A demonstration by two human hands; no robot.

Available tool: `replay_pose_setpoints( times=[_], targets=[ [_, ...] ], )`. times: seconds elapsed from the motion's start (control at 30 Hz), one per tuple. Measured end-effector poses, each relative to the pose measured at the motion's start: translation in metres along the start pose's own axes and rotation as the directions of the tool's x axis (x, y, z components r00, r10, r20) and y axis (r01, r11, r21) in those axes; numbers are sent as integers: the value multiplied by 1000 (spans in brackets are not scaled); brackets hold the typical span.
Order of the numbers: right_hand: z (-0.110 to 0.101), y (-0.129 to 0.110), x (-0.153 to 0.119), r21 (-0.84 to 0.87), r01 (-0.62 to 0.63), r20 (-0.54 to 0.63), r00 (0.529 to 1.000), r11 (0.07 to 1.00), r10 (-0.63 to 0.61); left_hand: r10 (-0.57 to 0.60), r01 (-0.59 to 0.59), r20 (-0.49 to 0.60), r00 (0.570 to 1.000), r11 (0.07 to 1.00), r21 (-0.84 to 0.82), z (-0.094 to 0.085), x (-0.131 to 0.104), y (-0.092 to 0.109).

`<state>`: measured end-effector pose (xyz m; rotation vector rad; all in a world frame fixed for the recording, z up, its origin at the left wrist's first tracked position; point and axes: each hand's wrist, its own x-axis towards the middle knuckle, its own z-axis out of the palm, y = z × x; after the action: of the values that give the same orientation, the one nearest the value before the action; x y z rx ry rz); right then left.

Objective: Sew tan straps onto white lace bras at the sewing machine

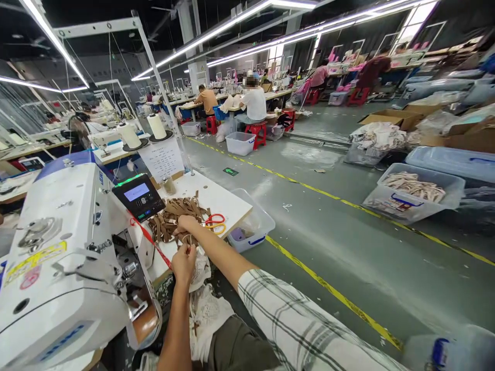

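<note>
My left hand (183,264) is closed in a pinch at the table's front edge, with a thin white loop (187,237) rising from its fingertips. White lacy fabric (209,309) hangs beside that wrist and lies over my lap. My right hand (187,224) reaches over a heap of brown fabric straps (183,207); its fingers curl down among them, and their tips are hidden. Scissors with red and orange handles (215,223) lie just right of this hand. A red ribbon (150,239) runs from the sewing machine (73,247) toward my left hand.
A control panel (138,198) stands behind the machine. Cones of white thread (157,127) and a printed sheet (161,158) are further back. Beside the table (228,198) sits a clear plastic bin (255,219). Yellow tape (320,283) marks the floor. Other people work at distant tables.
</note>
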<state>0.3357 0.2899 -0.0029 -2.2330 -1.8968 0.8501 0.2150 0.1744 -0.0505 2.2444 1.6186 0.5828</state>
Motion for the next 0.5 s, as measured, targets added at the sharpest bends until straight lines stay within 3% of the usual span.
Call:
replay_pose_setpoints(
  times=[0.17,0.37,0.5],
  targets=[
    [19,9,-3,-2,19,-47,999,1000,-19,-52,52,48,997,999,-9,9,-11,-5],
    [45,13,24,43,-34,-112,993,998,39,-66,73,125,990,996,-53,36,-43,-16],
    [48,12,33,45,-59,-134,989,997,64,-75,85,81,994,989,-122,36,-45,-31]
  ],
)
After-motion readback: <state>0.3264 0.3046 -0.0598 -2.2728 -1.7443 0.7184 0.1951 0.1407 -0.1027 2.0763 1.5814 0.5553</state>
